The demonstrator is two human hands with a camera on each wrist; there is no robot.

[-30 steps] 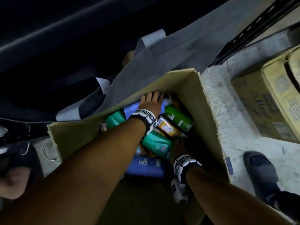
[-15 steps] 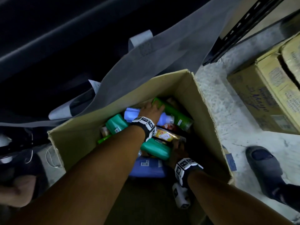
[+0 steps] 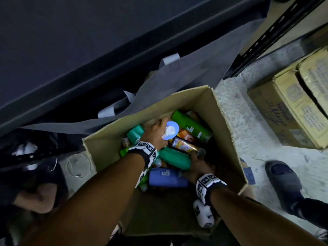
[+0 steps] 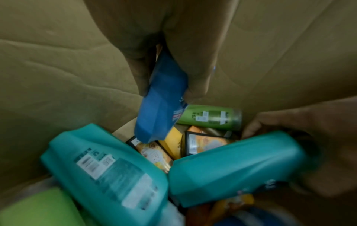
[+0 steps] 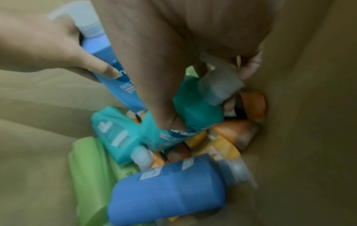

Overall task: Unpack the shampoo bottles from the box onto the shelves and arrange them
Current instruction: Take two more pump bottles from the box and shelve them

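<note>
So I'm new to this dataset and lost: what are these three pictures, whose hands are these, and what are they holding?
No machine here: a person wears one camera on the head and one on each wrist. The head view looks down into an open cardboard box of jumbled shampoo bottles on the floor. The left hand grips a blue bottle with a pale cap, tilted up out of the pile. The left wrist view shows that same bottle from along the fingers. The right hand is curled round a teal bottle lying on the pile; the right wrist view shows this up close, somewhat blurred. Green, orange and another blue bottle lie loose around them.
</note>
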